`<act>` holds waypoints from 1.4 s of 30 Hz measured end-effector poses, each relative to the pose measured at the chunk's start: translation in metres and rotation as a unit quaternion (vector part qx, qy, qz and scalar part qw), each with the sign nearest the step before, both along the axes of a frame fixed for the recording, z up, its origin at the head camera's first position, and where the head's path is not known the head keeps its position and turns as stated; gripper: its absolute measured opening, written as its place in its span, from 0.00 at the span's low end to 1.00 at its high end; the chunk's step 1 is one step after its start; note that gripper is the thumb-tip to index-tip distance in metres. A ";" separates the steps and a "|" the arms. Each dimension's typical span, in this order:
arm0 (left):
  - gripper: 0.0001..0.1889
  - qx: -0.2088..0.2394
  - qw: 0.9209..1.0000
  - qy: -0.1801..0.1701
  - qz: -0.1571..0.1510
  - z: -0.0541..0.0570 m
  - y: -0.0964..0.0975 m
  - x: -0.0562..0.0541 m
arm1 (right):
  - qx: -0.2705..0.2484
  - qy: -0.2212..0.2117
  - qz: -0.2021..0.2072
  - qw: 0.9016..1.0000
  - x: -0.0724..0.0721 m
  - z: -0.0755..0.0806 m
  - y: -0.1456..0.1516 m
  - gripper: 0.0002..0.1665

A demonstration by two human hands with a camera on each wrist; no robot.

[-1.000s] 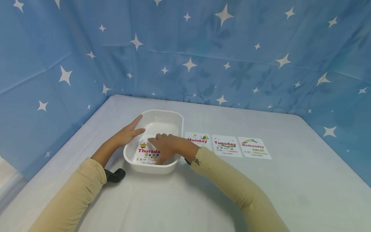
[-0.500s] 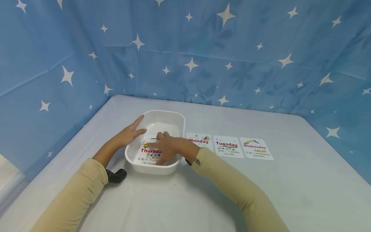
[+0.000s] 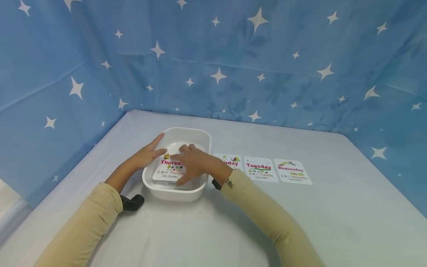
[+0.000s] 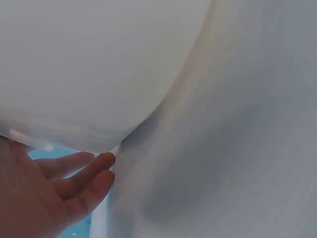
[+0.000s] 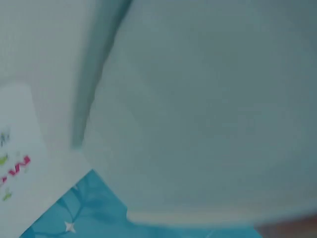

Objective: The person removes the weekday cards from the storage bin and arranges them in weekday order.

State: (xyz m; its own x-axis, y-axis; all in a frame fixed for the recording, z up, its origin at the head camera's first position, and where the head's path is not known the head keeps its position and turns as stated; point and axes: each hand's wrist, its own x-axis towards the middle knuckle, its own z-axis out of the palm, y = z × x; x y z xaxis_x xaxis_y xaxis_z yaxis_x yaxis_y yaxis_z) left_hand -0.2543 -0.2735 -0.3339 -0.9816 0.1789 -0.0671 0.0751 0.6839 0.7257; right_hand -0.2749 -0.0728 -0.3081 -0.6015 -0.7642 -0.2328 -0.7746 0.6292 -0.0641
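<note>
A white plastic basin (image 3: 200,192) stands on the table at left of centre in the head view. My left hand (image 3: 145,156) grips its left rim, thumb inside and fingers along the outer side; in the left wrist view those fingers lie bent against the wall. Inside the basin, my right hand (image 3: 194,163) holds a white flashcard (image 3: 166,172) printed "Thursday", thumb near its lower right edge and fingers over its right part. Another white card (image 3: 163,184) shows from under it. The basin's outer wall (image 5: 198,114) fills most of the right wrist view.
Right of the basin lie three flashcards in a row: a Monday card (image 3: 235,160) partly behind my right wrist, a Tuesday card (image 3: 260,168) and a Wednesday card (image 3: 293,171). A blue star-patterned curtain (image 3: 233,48) hangs behind the white-covered table (image 3: 333,207).
My right hand has lifted the Thursday card's near edge up and away from the basin's near wall, uncovering another card beneath. My left hand has stayed at the rim.
</note>
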 end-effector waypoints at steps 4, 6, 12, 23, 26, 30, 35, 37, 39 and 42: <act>0.37 0.007 1.000 -0.004 -0.004 0.001 -0.001 -0.002 | -0.067 0.008 -0.040 0.997 -0.007 0.014 0.021 0.51; 0.37 0.005 1.000 -0.004 -0.002 0.003 -0.001 -0.003 | -0.091 0.009 -0.061 0.994 -0.009 0.020 0.035 0.50; 0.36 -0.001 1.000 -0.007 0.006 0.008 -0.002 -0.004 | -0.146 -0.022 -0.081 0.986 -0.015 0.019 0.081 0.51; 0.36 0.004 1.000 -0.017 0.009 0.006 -0.003 -0.004 | -0.133 -0.062 -0.088 0.985 -0.015 -0.001 0.138 0.48; 0.36 0.004 1.000 -0.017 0.007 0.006 -0.002 -0.003 | -0.135 -0.065 -0.093 0.984 -0.009 -0.003 0.151 0.48; 0.36 0.000 1.000 -0.016 0.005 0.007 -0.002 -0.002 | -0.124 -0.060 -0.090 0.986 0.001 -0.005 0.166 0.47; 0.36 0.000 1.000 -0.016 0.006 0.007 -0.001 -0.002 | -0.097 -0.056 -0.069 0.991 0.016 -0.008 0.177 0.46; 0.36 0.000 1.000 -0.018 0.005 0.006 0.000 -0.002 | -0.087 -0.055 -0.067 0.992 0.022 -0.008 0.181 0.46; 0.36 0.001 1.000 -0.019 0.002 0.005 0.001 -0.002 | -0.078 -0.056 -0.063 0.993 0.029 -0.007 0.183 0.45; 0.36 0.002 1.000 -0.018 0.001 0.005 0.001 -0.003 | -0.067 -0.062 -0.062 0.994 0.035 -0.008 0.185 0.46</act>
